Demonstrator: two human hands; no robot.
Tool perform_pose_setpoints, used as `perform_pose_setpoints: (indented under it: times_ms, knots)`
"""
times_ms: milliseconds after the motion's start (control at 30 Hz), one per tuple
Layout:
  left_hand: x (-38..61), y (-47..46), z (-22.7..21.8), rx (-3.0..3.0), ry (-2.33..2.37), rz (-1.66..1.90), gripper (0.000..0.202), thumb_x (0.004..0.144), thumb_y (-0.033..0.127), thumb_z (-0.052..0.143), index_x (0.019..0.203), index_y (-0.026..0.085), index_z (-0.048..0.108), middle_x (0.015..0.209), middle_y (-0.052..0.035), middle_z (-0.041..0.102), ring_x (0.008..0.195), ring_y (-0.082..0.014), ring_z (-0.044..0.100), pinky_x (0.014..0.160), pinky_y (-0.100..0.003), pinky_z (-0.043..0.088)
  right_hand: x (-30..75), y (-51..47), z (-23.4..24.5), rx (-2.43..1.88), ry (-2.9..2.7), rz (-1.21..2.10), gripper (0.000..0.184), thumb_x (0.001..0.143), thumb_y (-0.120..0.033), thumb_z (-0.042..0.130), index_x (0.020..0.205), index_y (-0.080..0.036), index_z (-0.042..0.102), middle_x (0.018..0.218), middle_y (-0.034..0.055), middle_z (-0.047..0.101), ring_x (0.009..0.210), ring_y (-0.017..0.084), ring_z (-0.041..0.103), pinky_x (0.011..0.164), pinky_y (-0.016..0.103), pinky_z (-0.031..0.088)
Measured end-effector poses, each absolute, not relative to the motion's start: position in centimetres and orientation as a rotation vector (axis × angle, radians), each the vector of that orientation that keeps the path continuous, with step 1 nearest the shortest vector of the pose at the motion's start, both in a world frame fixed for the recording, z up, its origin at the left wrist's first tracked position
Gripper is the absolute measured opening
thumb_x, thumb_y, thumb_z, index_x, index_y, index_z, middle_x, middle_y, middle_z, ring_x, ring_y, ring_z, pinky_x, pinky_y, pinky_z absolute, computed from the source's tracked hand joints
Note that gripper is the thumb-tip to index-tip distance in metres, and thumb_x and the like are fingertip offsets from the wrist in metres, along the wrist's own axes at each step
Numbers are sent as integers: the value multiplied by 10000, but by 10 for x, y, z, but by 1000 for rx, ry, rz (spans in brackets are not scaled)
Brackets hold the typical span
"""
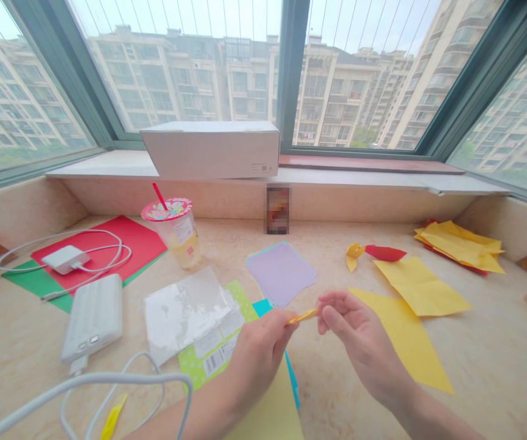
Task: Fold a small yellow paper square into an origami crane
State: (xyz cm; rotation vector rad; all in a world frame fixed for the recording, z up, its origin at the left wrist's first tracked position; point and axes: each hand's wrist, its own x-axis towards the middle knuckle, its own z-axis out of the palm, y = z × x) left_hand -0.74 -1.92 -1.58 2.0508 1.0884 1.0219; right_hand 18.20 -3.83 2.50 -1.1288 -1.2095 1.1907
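Note:
A thin, twisted strip of yellow paper [304,316] stretches between my two hands above the worktop. My left hand [268,336] is closed, its thumb and fingers pinching the strip's left end. At the other end, my right hand [355,336] has its curled fingertips closed around the tip, which is partly hidden by them. Below my left hand lie pale yellow paper [263,409] and a bright blue sheet [262,307]. Just beyond the hands is a stack of lilac paper squares [282,272]. Right of my right hand rest yellow paper sheets [422,287].
At left are a white power bank [93,315], a charger [66,260], cables and red paper [130,244]. A lidded cup [176,235] stands behind a clear plastic sleeve [185,311]. Folded red and yellow pieces [385,252] and crumpled yellow paper [460,241] lie right. A white box [213,150] sits on the sill.

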Motion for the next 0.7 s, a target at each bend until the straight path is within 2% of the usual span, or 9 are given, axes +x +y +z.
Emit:
perform_pose_setpoints:
  times_ms: [167,367,500,600,700]
  knots:
    - [-8,-20,-13,2136,1086,1068,229,1010,288,451,1020,219,669,798,-35,701,666,-152,625,606,-245,431,179,-38,25,-1142,-1095,1297,213,842,-401,730,917,-221,644,729,-26,608,702,141,563,711,274,485]
    - [-8,-21,-17,2071,1010,1109,230,1013,289,447,1024,223,668,796,-24,698,650,-143,625,634,-247,450,174,-39,15,-1091,-1021,1471,251,847,-398,732,1012,-229,648,722,-30,631,670,128,551,709,281,467]
    - [-7,-20,-19,1981,995,1084,259,1018,328,430,1029,210,660,742,-22,679,647,-144,625,635,-249,455,174,-41,19,-1106,-1149,1436,249,850,-422,720,1023,-245,694,750,-19,650,692,135,575,702,289,485]
    - [-8,-19,-21,1921,958,1039,304,1021,367,409,965,194,654,708,-24,667,624,-138,617,620,-246,455,180,-40,24,-1158,-1347,1365,264,886,-428,671,1091,-267,716,817,2,677,758,159,593,751,324,489]
    - [-7,-18,-22,1805,910,963,379,1010,442,407,844,175,617,654,-14,635,552,-118,592,579,-231,446,187,-39,29,-1161,-1593,1246,209,925,-399,618,1046,-278,739,877,17,692,840,182,597,812,352,468]
